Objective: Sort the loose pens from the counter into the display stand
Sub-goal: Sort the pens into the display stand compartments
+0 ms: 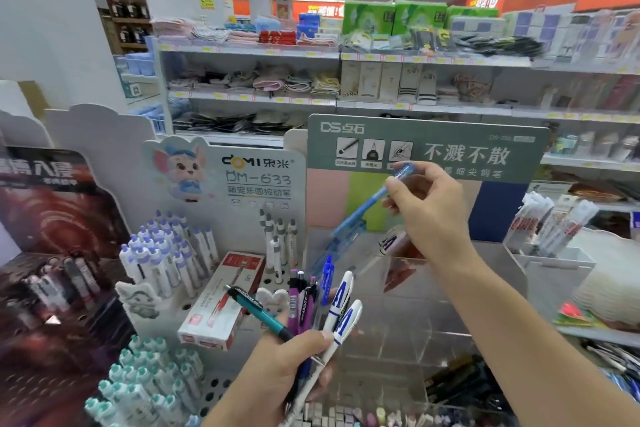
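Note:
My left hand (280,374) grips a bundle of several pens (322,302): a teal one, purple ones, a blue one and white ones with blue print. My right hand (429,208) pinches a translucent blue pen (360,215) by its upper end. That pen slants down to the left over the clear acrylic display stand (415,329) under the green header card (433,149). The stand's compartments look mostly bare; a few dark pens lie at its lower right.
A white perforated stand (214,388) at left holds white pens with purple caps (166,253) and teal caps (145,381), plus a red-and-white pen box (221,302). A dark display (52,236) stands far left. Packaged pens (554,229) hang at right. Store shelves fill the background.

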